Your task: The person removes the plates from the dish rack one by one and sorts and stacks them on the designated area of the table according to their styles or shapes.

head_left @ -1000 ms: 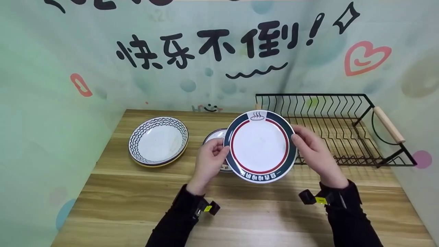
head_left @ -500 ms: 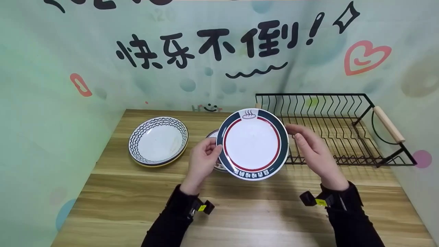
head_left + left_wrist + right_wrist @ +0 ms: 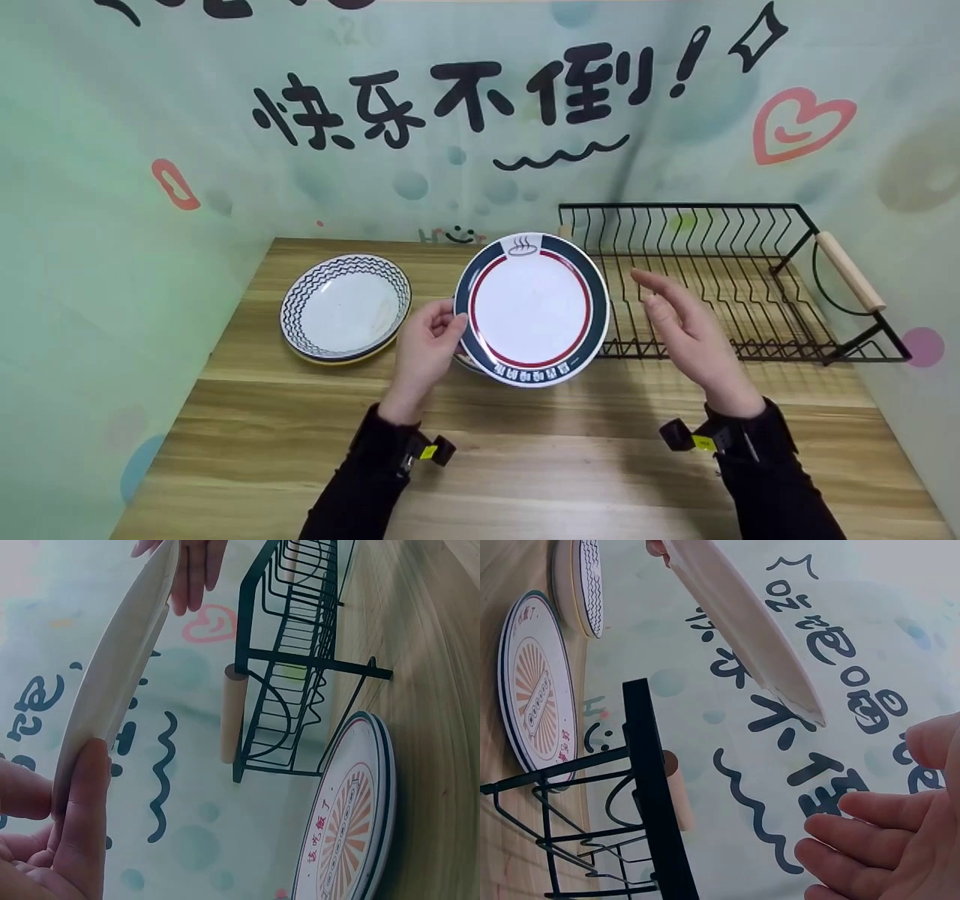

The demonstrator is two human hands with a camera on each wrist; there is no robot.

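Note:
My left hand (image 3: 425,349) pinches the left rim of a white plate (image 3: 531,311) with a dark green band and a red ring, thumb on the front face. The plate is raised over the table, its face tilted toward the head camera. My right hand (image 3: 694,337) is apart from the plate's right side, fingers extended, holding nothing; the right wrist view shows its spread fingers (image 3: 870,840). Below and behind the raised plate, mostly hidden in the head view, lies a plate with an orange sunburst print (image 3: 346,829).
A black wire dish rack (image 3: 720,300) with wooden handles stands at the back right, behind my right hand. Patterned bowls (image 3: 346,307), stacked, sit at the left of the wooden table (image 3: 285,450). A printed cloth wall (image 3: 450,187) closes off the back and sides.
The green-banded plate has moved left with my left hand. My right hand has let go of its right rim and stays nearly in place, so a gap has opened between them.

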